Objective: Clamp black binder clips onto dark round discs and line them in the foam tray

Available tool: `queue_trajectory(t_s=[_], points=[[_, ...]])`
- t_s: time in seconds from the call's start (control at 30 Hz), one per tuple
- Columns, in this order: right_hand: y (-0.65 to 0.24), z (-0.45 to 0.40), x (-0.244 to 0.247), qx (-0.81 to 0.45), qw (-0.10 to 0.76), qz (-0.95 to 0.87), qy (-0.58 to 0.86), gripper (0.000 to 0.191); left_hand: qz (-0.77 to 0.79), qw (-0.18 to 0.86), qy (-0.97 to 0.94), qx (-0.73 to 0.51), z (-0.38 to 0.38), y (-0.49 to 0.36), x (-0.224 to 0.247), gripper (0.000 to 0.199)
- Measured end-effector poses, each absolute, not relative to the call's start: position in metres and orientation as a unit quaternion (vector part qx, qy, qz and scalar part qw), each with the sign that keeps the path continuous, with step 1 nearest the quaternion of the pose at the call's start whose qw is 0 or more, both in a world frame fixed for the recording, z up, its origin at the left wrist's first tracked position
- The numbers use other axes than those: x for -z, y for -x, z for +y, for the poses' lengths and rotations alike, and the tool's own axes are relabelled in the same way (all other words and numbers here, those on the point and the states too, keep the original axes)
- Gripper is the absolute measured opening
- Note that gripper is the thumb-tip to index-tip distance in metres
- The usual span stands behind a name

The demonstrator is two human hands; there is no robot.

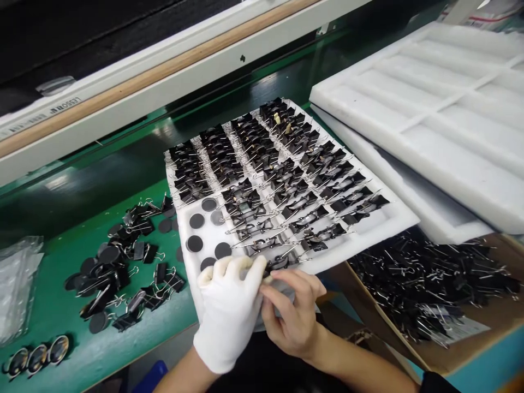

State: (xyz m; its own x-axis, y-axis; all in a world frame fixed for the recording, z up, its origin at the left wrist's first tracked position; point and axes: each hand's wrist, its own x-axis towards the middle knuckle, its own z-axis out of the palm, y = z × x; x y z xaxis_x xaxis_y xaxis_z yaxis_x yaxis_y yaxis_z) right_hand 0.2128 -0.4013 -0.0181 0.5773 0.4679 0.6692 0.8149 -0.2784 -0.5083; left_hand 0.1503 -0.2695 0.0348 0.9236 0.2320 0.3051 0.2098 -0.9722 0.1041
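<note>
My left hand (231, 308), in a white glove, is closed at the near edge of a white foam tray (364, 240). Its thumb and fingertips meet those of my bare right hand (292, 314), which is pinched closed. A small pale piece shows between the fingertips, too small to name. Just beyond them are rows of black binder clips (245, 202) with silver wire handles, clamped on dark pieces in the tray. Several flat black discs (196, 221) lie in its left part, nearest my left hand. The glove hides part of the tray's near corner.
Loose binder clips and discs (108, 255) are heaped on the green table (53, 240). Lower right, a cardboard box (380, 319) holds many clips. White foam trays (450, 109) are stacked at right. Round lenses (37, 357) and plastic bags (18, 295) lie at left.
</note>
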Motion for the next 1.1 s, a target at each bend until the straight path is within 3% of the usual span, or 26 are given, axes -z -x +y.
queue_trajectory(t_s=[0.2, 0.33, 0.43, 0.6, 0.73, 0.8, 0.93, 1.1], points=[[-0.218, -0.404, 0.013, 0.215, 0.418, -0.450, 0.759, 0.024, 0.162, 0.055, -0.958, -0.229, -0.269, -0.125, -0.032, 0.027], [-0.218, -0.397, -0.002, 0.198, 0.423, -0.567, 0.678, 0.028, 0.192, 0.063, -0.946, -0.253, -0.250, -0.093, -0.029, 0.030], [-0.209, -0.372, -0.017, 0.142, 0.359, -0.661, 0.643, 0.032, 0.251, 0.034, -0.926, -0.279, -0.229, -0.071, -0.024, 0.033], [-0.190, -0.309, -0.012, 0.085, 0.244, -0.618, 0.743, 0.049, 0.348, -0.031, -0.888, -0.301, -0.200, -0.029, -0.014, 0.033], [-0.185, -0.283, 0.010, 0.074, 0.220, -0.588, 0.775, 0.055, 0.414, -0.067, -0.858, -0.297, -0.191, 0.006, -0.012, 0.028], [-0.188, -0.284, 0.015, 0.089, 0.230, -0.591, 0.768, 0.048, 0.429, -0.062, -0.847, -0.307, -0.193, 0.013, -0.018, 0.025], [-0.194, -0.294, 0.012, 0.098, 0.256, -0.612, 0.742, 0.026, 0.351, 0.001, -0.879, -0.323, -0.197, -0.012, -0.047, 0.025], [-0.191, -0.296, 0.006, 0.098, 0.253, -0.611, 0.744, 0.029, 0.208, 0.018, -0.967, -0.145, -0.178, -0.097, -0.079, 0.032]])
